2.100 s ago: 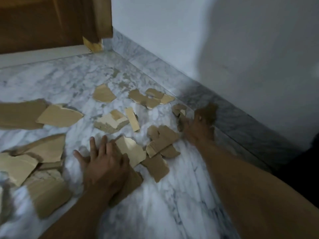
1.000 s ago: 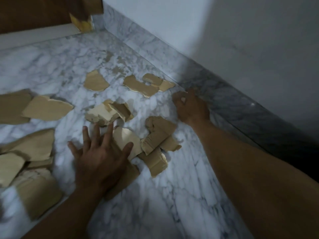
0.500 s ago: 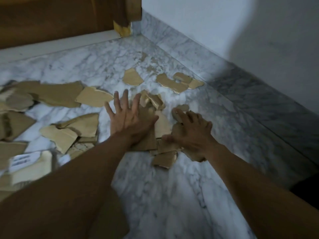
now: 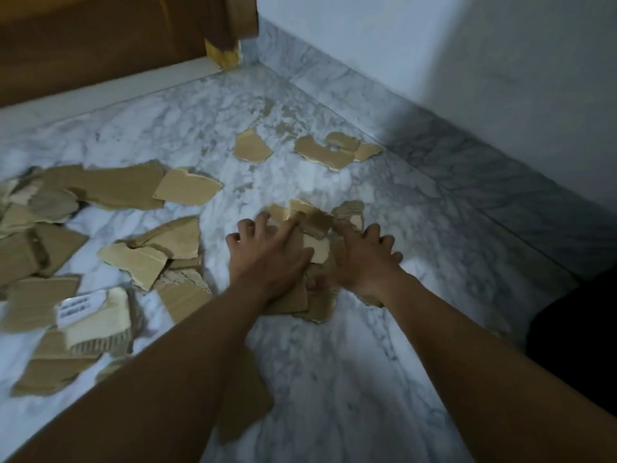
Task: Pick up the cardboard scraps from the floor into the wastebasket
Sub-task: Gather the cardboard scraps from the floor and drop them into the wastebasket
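A grey-veined marble floor is seen across most of the view, bounded on the right by a white wall with a marble skirting along its foot, and at the far left by a brown wooden door. The cardboard scraps are scattered over the floor, the largest of them overlapping in a broad spread on the left side. A smaller heap of torn pieces is gathered near the middle of the floor, apart from the skirting, and both forearms are stretched towards it. The left hand is laid palm-down on the heap's left part, with the fingers spread wide and only their tips bent; nothing is enclosed by it. The right hand is set on the heap's right part, fingers bent and thumb drawn against the near edge; whether a piece is pinched there cannot be told. A flat scrap is partly covered by the left forearm. Beyond the heap, a lone scrap and an overlapping cluster are left lying near the corner. A white label is borne by one piece at the left.
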The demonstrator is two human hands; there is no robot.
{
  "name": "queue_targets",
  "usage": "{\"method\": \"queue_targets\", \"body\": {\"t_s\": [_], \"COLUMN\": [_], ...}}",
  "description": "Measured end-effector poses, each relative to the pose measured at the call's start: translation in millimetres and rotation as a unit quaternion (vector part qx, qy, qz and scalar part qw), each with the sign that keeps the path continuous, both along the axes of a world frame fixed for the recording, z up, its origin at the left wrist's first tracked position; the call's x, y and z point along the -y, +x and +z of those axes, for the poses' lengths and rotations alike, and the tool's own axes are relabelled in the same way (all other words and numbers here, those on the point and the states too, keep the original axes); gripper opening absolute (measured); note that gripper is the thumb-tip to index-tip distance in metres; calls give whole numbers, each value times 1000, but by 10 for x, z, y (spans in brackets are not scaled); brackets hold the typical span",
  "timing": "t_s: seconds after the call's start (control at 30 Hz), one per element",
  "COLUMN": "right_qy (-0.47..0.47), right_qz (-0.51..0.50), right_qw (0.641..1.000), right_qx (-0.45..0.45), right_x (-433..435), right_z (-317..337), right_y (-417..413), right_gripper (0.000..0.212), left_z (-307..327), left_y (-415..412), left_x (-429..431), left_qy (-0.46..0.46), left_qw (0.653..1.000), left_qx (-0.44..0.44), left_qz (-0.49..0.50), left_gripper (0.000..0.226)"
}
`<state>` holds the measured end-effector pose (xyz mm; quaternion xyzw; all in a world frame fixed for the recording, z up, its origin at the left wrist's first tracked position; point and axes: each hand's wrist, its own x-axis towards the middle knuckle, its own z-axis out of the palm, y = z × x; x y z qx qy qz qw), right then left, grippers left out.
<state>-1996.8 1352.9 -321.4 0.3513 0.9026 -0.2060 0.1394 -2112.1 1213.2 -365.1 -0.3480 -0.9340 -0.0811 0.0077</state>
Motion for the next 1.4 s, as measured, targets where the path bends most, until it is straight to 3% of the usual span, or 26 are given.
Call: {"method": "queue_targets", "body": {"t_s": [0.1,0.23,0.3,0.4,0.5,0.67,0.77,0.83,0.9,0.97,1.1,1.2,1.3,1.4], "right_qy": [-60,-57,-45,-51,-88,-70,-100,-149,-152,-161,-202,-265,-324,-361], "right_qz": [-47,-50,-44,-43,-69,-65,-83,-120,-119,-140,-195,-215,-258,-258], "right_qw": [997,997,997,996,990,993,991,982,980,974,947,921,880,858], "right_qx": [3,18,38,58,85,62,45,2,-42,-81,-154,-186,-232,-261], "right_x": [154,323,390,362,375,615,680,736,809,882,996,1020,1037,972], "right_z": [74,94,83,148,132,122,120,43,5,-9,116,193,342,700], "right_y": [52,74,123,184,191,453,710,836,993,1114,1373,1550,1728,1816], "right_gripper": [121,93,105,133,151,102,121,118,86,58,36,27,14,22], "left_z": [29,73,88,105,134,165,162,96,79,88,197,211,336,633], "left_y": [129,208,168,138,370,739,995,1137,1264,1359,1543,1638,1772,1821], "left_x": [36,153,190,162,176,570,749,801,835,852,945,972,939,827], "left_qy": [-39,-36,-44,-16,3,-25,-15,-15,0,22,104,151,240,301], "left_qw": [999,999,997,998,997,995,999,999,998,990,964,955,925,907], "left_qx": [-1,-27,-49,38,67,98,44,27,64,134,240,252,293,295], "left_qz": [23,14,-38,-54,-38,1,13,13,18,21,49,35,25,0], "left_gripper": [83,95,100,100,100,119,121,106,83,79,78,75,61,55]}}
